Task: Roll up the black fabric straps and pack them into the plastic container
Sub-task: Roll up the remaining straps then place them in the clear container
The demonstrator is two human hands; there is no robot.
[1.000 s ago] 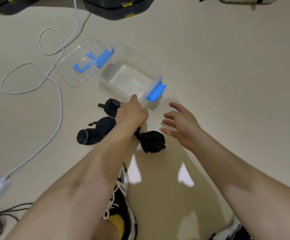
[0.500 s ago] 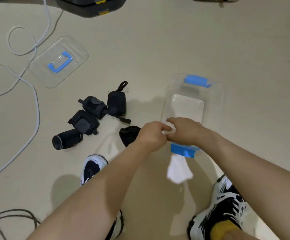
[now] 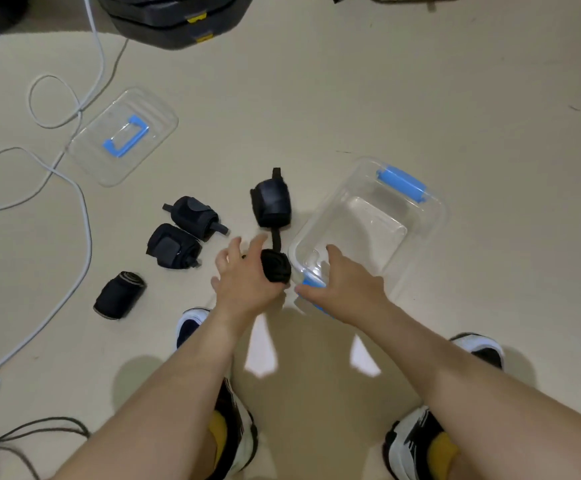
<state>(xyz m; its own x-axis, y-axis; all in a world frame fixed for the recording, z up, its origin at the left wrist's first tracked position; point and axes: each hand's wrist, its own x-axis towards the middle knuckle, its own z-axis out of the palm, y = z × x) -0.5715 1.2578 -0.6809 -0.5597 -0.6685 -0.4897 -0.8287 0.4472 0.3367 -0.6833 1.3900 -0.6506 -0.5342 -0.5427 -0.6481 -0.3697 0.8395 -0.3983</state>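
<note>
I see the right hand [image 3: 344, 285] gripping the plastic container [image 3: 431, 216] at its near rim; the left hand [image 3: 247, 282], fingers spread, touches a rolled strap [image 3: 275, 268] just beside it, and I cannot tell whether it holds it. Four other rolls [image 3: 192, 216] lie on the floor to the left

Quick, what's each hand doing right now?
Left hand: fingers spread against the rolled strap, grip unclear.
Right hand: gripping the container by its near rim.
</note>
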